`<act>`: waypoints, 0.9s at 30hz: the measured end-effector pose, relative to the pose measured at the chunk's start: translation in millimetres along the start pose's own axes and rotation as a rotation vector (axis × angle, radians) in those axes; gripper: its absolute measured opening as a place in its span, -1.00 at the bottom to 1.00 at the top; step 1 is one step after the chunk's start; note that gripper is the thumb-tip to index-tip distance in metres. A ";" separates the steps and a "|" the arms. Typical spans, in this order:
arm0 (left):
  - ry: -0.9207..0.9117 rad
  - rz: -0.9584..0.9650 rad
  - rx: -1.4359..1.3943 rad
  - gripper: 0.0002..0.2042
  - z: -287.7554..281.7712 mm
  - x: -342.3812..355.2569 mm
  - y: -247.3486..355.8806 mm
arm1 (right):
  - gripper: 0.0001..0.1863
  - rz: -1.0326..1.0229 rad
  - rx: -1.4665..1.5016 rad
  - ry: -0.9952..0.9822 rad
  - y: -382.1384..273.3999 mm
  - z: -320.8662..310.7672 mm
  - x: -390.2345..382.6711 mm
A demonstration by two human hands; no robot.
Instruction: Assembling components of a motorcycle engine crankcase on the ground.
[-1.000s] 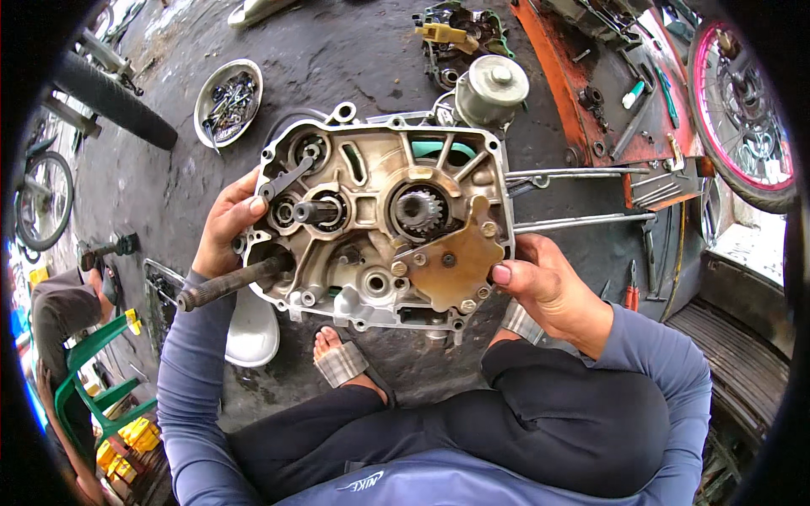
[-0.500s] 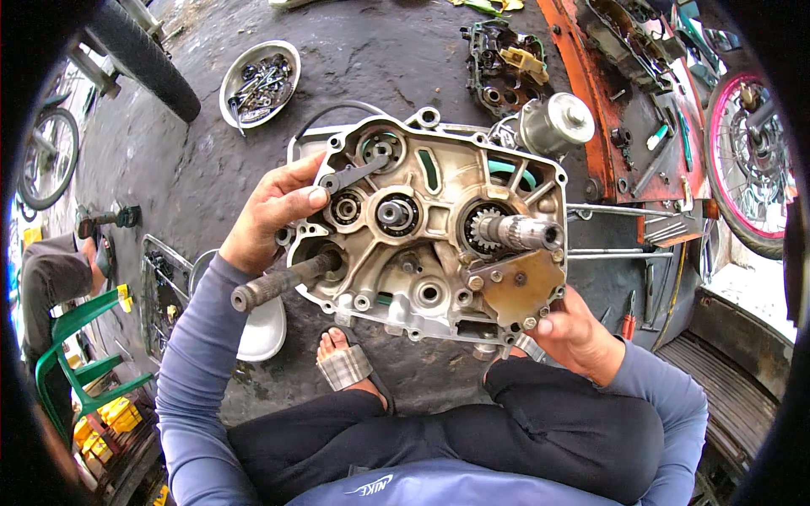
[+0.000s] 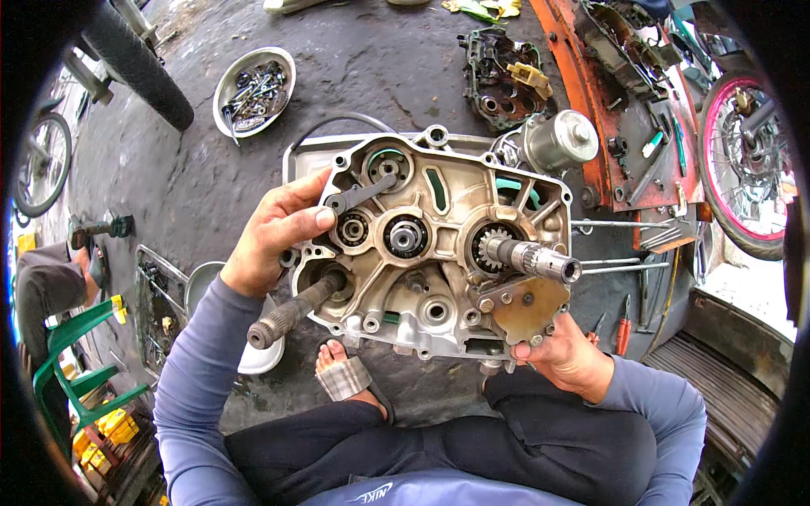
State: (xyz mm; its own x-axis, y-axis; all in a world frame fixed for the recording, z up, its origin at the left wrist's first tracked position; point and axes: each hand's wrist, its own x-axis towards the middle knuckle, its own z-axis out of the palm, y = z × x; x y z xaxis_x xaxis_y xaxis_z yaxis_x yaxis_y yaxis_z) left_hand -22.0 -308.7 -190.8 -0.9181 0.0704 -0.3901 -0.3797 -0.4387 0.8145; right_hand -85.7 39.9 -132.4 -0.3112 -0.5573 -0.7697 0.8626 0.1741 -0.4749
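Engine case (image 3: pixel 445 246) at a new tilt, its geared shaft (image 3: pixel 538 258) now lengthwise (previously end-on)

The dark floor (image 3: pixel 363 72) bears a bowl (image 3: pixel 224 78) and greasy casing (image 3: pixel 489 74).

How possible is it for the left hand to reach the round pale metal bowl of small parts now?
Probably not straight away: the left hand is holding the silver-grey metal engine case, so it would need to let go first. The bowl sits farther ahead on the dark floor.
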 end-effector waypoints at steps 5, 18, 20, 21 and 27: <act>0.023 -0.008 0.011 -0.42 -3.4 -1.7 -2.6 | -0.15 0.005 -0.007 0.022 2.1 0.0 3.7; -0.021 -0.006 0.045 -0.31 7.0 -0.9 8.6 | -0.24 -0.023 -0.004 0.014 20.2 -16.7 1.7; -0.029 0.026 -0.001 -0.31 8.0 1.7 6.6 | -0.23 -0.034 -0.020 0.046 12.4 -11.6 -4.6; -0.030 0.023 -0.001 -0.31 6.9 1.5 5.6 | -0.25 0.007 -0.112 0.011 3.3 -8.4 -2.4; -0.074 -0.026 0.020 -0.34 -10.1 -0.5 4.8 | -0.60 0.398 -1.057 0.061 -93.8 47.3 -20.9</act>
State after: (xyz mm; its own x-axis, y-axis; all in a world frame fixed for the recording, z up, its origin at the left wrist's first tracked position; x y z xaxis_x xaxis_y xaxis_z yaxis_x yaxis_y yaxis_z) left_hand -22.2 -319.8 -191.0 -0.9136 0.1479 -0.3787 -0.4047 -0.4182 0.8132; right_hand -141.3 -3.2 -51.5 -0.1335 -0.2738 -0.9525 0.1443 0.9455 -0.2920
